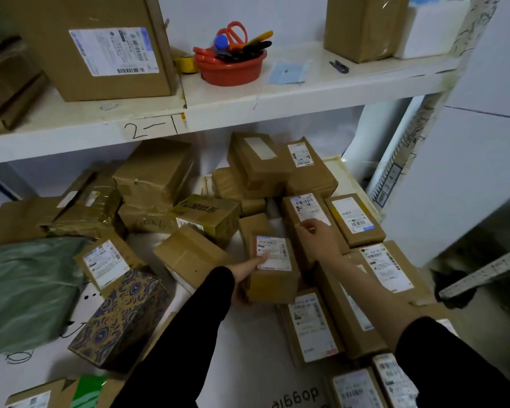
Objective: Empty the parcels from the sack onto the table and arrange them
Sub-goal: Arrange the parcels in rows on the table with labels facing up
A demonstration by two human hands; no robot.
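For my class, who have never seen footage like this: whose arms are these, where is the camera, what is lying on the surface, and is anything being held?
There is one picture, taken by a wide-angle camera worn on a person's head and looking down at their own arms. No machine is involved. The left hand grips the side of a small brown box with a white label, thumb on the label. The right hand reaches over to a longer labelled box behind it and touches it; whether it grips is unclear. Around them, many brown cardboard parcels lie on a white table, some neatly side by side on the right. At the left lie a patterned purple and gold box and a green sack. Above, a shelf carries a red bowl of scissors and pens.
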